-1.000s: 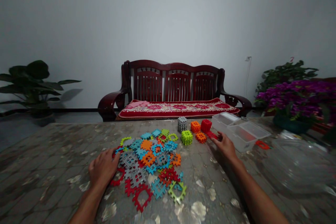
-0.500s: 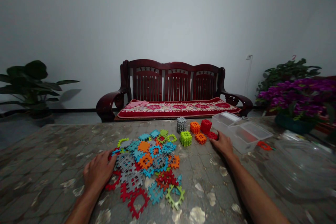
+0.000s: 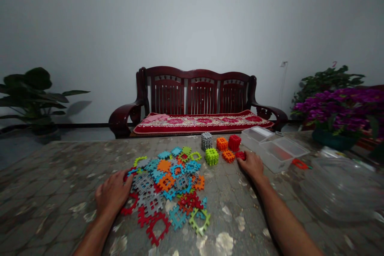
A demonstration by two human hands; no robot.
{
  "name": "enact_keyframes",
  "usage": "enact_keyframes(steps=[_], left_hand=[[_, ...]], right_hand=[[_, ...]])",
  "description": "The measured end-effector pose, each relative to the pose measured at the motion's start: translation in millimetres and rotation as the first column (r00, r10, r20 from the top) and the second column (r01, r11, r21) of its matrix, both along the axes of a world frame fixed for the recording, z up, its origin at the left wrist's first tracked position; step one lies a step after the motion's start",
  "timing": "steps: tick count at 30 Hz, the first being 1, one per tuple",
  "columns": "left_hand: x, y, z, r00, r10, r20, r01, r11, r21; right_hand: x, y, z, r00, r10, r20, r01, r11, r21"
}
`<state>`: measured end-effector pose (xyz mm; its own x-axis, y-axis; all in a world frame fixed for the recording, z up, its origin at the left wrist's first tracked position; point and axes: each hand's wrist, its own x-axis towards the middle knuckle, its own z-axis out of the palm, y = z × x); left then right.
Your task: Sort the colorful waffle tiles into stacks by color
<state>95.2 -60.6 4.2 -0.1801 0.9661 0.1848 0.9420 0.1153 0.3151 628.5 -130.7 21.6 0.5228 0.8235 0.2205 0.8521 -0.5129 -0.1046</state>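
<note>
A heap of flat interlocking plastic tiles (image 3: 168,184) in blue, grey, orange, red and green lies on the table in front of me. My left hand (image 3: 112,194) rests palm down at the heap's left edge, fingers curled onto the tiles. My right hand (image 3: 250,165) lies further back, its fingers closed on a red tile piece (image 3: 241,155) next to an orange block (image 3: 228,156). Built cubes stand behind: grey (image 3: 206,141), orange (image 3: 222,143), red (image 3: 234,142) and green (image 3: 211,156).
An open clear plastic box (image 3: 274,150) sits right of my right hand, with a red piece (image 3: 298,163) beside it. Clear bowls (image 3: 342,188) are at the far right. The marbled table (image 3: 60,184) faces a wooden bench (image 3: 198,106), with plants on both sides.
My right hand has drawn back slightly toward me and closed over the red piece. My left hand slid a little left along the heap's edge. The camera tilted slightly.
</note>
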Motion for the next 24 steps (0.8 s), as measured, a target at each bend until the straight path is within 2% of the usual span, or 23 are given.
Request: enact_keyframes(steps=[10, 13, 15, 17, 19, 22, 24], left_hand=[[0.8, 0.6, -0.6, 1.0, -0.001, -0.003, 0.001, 0.999, 0.049], [3.3, -1.4, 1.5, 1.0, 0.004, -0.008, -0.004, 0.999, 0.045], [5.4, -3.4, 3.6, 1.0, 0.001, -0.009, -0.001, 0.999, 0.043], [7.4, -5.4, 6.0, 1.0, 0.003, -0.009, -0.002, 0.999, 0.036], [9.1, -7.2, 8.5, 1.0, 0.006, -0.008, -0.006, 0.999, 0.032], [10.4, -9.3, 12.0, 1.0, 0.015, -0.01, -0.015, 1.0, 0.02], [10.8, -10.4, 13.7, 1.0, 0.016, -0.013, -0.016, 1.0, 0.009]], right_hand=[[-10.6, -3.5, -9.5, 0.997, -0.074, -0.006, 0.074, 0.995, 0.06], [-8.6, -4.9, -14.2, 0.997, -0.082, -0.004, 0.081, 0.976, 0.2], [-7.4, -4.9, -15.4, 0.999, -0.037, -0.002, 0.035, 0.93, 0.366], [-10.9, -4.1, -14.3, 0.996, 0.093, -0.007, -0.075, 0.845, 0.529], [-22.8, -3.4, -11.4, 0.952, 0.304, -0.028, -0.217, 0.741, 0.635], [-56.0, -4.2, -5.8, 0.77, 0.632, -0.083, -0.431, 0.613, 0.662], [-82.3, -6.8, -2.0, 0.639, 0.759, -0.126, -0.547, 0.564, 0.619]])
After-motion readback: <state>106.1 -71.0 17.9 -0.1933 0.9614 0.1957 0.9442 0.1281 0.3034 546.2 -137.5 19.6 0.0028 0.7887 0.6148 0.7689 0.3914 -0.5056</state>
